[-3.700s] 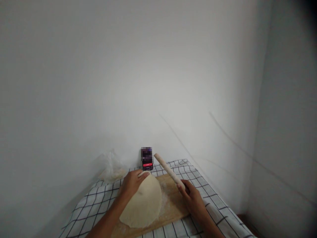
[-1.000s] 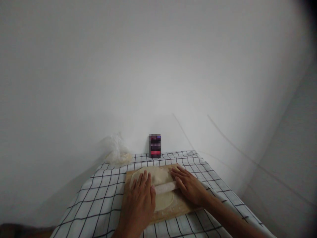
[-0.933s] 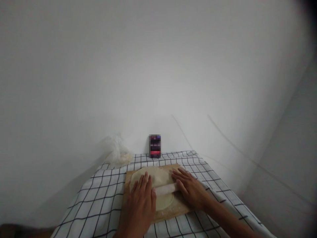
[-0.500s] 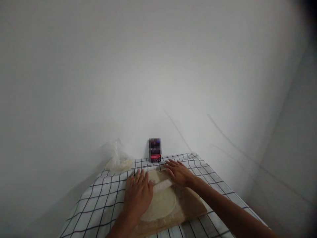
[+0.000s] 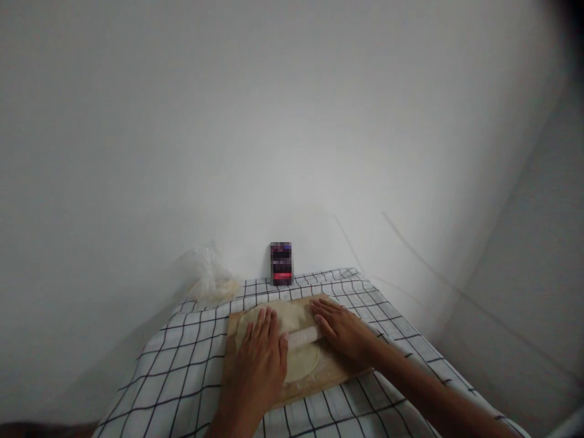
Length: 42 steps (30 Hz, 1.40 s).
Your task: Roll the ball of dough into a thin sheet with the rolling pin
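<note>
A pale rolling pin (image 5: 305, 337) lies across a thin, flat round of dough (image 5: 302, 365) on a wooden board (image 5: 314, 384). My left hand (image 5: 262, 347) is flat over the pin's left end, its fingers stretched out and pointing away from me. On the right end rests my right hand (image 5: 340, 325), also flat, with its fingers extended forward and leftward. Both palms hide the ends of the pin. Part of the dough's left side is covered by my left hand. White flour dusts the board near the dough's front edge.
Under the board is a white cloth (image 5: 182, 353) with dark grid lines. A clear plastic bag (image 5: 212, 277) with something pale inside sits at the back left. A blurred-out phone-like object (image 5: 281, 264) leans upright against the white wall (image 5: 292, 134).
The rolling pin and both hands have come back toward me over the dough. More of the dough's far part shows. The whole scene sits slightly higher in view.
</note>
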{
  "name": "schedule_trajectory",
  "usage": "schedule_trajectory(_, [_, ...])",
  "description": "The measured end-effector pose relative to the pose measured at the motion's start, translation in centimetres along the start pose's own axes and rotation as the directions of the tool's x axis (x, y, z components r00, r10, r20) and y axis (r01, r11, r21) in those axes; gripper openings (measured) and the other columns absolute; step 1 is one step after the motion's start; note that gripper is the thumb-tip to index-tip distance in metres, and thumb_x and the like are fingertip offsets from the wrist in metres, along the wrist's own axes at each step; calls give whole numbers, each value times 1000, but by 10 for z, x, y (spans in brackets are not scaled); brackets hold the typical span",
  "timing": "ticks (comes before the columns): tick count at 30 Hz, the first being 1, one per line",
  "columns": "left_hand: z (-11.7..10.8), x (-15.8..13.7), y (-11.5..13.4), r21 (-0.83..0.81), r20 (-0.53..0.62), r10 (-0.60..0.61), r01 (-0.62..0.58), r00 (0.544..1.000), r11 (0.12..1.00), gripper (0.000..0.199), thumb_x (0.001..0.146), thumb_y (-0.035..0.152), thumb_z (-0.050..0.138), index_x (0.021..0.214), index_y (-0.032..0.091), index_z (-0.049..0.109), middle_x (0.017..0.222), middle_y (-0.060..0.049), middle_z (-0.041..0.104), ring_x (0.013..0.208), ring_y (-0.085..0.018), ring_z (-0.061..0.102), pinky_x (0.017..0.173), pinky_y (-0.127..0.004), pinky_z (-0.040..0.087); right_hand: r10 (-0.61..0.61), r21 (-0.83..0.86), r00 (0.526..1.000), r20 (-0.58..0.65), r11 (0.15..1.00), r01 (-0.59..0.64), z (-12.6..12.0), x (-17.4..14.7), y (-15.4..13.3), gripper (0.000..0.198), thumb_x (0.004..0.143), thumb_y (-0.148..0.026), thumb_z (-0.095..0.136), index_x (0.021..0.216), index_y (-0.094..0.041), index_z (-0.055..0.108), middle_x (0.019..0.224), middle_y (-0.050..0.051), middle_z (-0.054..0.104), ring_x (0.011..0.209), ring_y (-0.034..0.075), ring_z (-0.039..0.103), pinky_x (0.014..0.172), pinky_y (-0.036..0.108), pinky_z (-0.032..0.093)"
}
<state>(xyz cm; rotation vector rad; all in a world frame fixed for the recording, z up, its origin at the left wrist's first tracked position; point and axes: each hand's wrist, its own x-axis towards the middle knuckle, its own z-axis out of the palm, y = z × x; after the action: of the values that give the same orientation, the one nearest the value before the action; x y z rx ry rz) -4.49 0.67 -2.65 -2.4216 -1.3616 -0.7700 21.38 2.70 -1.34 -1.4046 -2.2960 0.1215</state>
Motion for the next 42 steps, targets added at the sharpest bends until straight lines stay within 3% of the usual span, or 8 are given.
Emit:
schedule_trajectory(8, [-14, -39, 11, 33, -43, 181, -180, 983, 983, 72, 104, 33, 40, 166, 20, 6, 163, -10, 40, 146, -28, 46, 112, -47, 50, 92, 52, 990, -110, 995, -86, 2, -74, -33, 52, 109, -45, 38, 150, -19, 54, 155, 10, 52, 149, 30, 41, 124, 53, 37])
schedule_trajectory(11, [-9, -46, 11, 42, -52, 190, -188, 980, 981, 73, 103, 31, 41, 166, 20, 4, 161, -10, 42, 144, -27, 49, 109, -45, 52, 77, 31, 988, -134, 997, -74, 6, -81, -32, 53, 108, -46, 40, 152, -19, 51, 157, 10, 50, 151, 30, 37, 124, 54, 36])
schedule_trajectory(14, [-2, -38, 6, 61, -38, 159, -156, 987, 986, 64, 105, 31, 37, 164, 17, 18, 161, -10, 43, 146, -26, 46, 113, -46, 49, 64, -13, 994, -83, 998, -65, 4, -61, -23, 56, 108, -49, 37, 154, -19, 48, 160, 9, 46, 153, 31, 33, 125, 55, 33])
schedule_trajectory(19, [10, 5, -16, 99, 42, 99, -103, 994, 990, 52, 108, 37, 32, 153, 12, 45, 157, -15, 49, 147, -30, 45, 116, -53, 44, 123, -101, 991, 47, 988, -118, -4, 11, -7, 55, 110, -47, 26, 152, -23, 51, 163, 9, 43, 156, 30, 25, 125, 61, 20])
schedule_trajectory(23, [11, 35, -33, 172, 147, -14, -12, 989, 985, 48, 107, 34, 36, 144, 13, 58, 150, -18, 56, 142, -34, 50, 113, -59, 45, 129, -109, 990, 60, 987, -122, -4, 59, 2, 51, 109, -45, 29, 144, -26, 60, 160, 8, 48, 153, 30, 33, 122, 60, 27])
schedule_trajectory(27, [10, 41, -36, 193, 175, -24, -10, 984, 981, 47, 106, 27, 32, 140, 13, 61, 151, -17, 55, 143, -36, 48, 112, -60, 45, 124, -95, 991, 49, 988, -119, 2, 75, 13, 52, 107, -47, 34, 144, -23, 61, 159, 11, 48, 151, 33, 37, 119, 58, 33])
schedule_trajectory(33, [14, 34, -13, 232, 85, -114, 91, 990, 968, 56, 107, 37, 30, 143, 2, 56, 150, -22, 54, 144, -35, 47, 118, -56, 41, 91, -79, 994, 61, 993, -87, 12, 49, 21, 51, 107, -39, 32, 147, -21, 58, 158, 10, 50, 151, 28, 37, 123, 50, 31])
schedule_trajectory(42, [9, 4, 0, 128, -48, 64, -57, 997, 990, 54, 107, 40, 35, 146, 5, 52, 154, -19, 52, 146, -32, 45, 113, -49, 49, 65, -87, 996, -67, 994, -71, 5, -28, -11, 51, 110, -43, 30, 145, -21, 60, 159, 10, 48, 152, 31, 35, 124, 56, 34])
